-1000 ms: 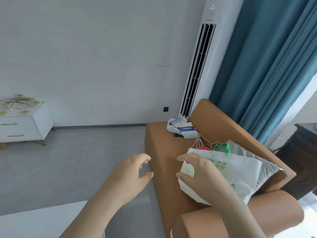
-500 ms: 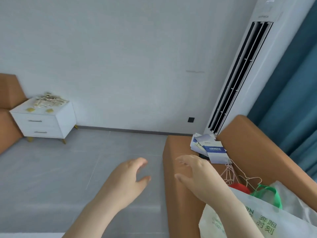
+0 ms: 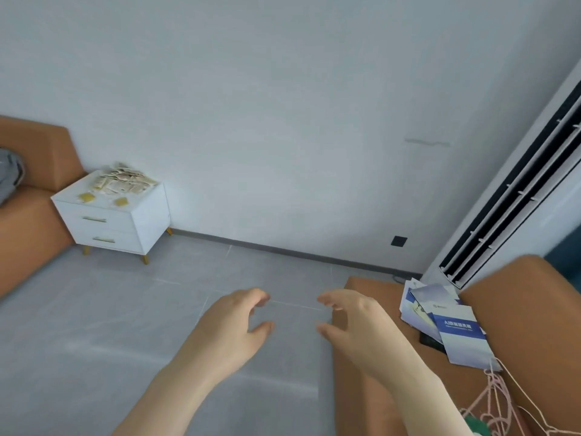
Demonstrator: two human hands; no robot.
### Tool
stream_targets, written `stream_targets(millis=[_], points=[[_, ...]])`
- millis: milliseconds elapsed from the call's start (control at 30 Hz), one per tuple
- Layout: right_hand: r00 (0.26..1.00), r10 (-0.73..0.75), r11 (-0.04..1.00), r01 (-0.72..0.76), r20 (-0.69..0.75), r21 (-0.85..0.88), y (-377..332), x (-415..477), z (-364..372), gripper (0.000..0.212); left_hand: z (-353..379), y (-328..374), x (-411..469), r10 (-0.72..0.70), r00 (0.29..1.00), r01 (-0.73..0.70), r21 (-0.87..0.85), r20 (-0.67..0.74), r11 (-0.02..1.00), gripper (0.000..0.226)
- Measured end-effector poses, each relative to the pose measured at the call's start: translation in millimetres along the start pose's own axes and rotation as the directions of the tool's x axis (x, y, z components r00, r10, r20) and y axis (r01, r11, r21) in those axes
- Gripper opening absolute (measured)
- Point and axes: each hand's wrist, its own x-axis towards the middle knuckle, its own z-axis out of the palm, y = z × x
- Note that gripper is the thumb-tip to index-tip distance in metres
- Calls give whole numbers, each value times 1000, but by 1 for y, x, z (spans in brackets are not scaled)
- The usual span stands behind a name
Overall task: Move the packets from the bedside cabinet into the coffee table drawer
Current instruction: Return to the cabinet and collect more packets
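Packets: lying in a loose heap on top of the white bedside cabinet, toward its back edge. They are too small and blurred to count or read. Two loose yellowish packets are lying apart from the heap, nearer the front edge.

The cabinet is standing on short gold-coloured legs against the wall at far left, well apart from both hands. Its two drawers are showing shut fronts with bar handles, so whatever is inside is hidden.

Left grip: a bare hand hovering over the grey tiled floor, released, with fingers loosely curled and nothing in them. Right grip: likewise released and holding nothing, its thumb pointing toward the left grip. It is hanging above the near corner of the orange sofa. Both forearms are running out of the bottom edge.

An orange upholstered piece is sitting just beside the cabinet's left side, cut off by the frame. A grey cushion on it is showing only in part.

On the sofa seat, a fanned stack of blue-and-white brochures is lying. It is partly covering a dark flat object that I cannot identify. Pinkish wire hangers are tangling at lower right, clipped by the bottom edge.

Behind the sofa a white standing air conditioner is rising out of the frame. A black wall socket is sitting low on the wall beside it.
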Motion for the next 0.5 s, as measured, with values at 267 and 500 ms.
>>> stream_targets(millis=[267, 500], points=[[991, -114, 993, 111, 71, 43, 1, 160, 5, 43, -25, -45, 117, -127, 989, 128, 7, -79, 992, 36], [959, -234, 970, 221, 161, 99, -29, 295, 22, 41, -64, -94, 185, -301, 936, 293, -71, -180, 953, 35]])
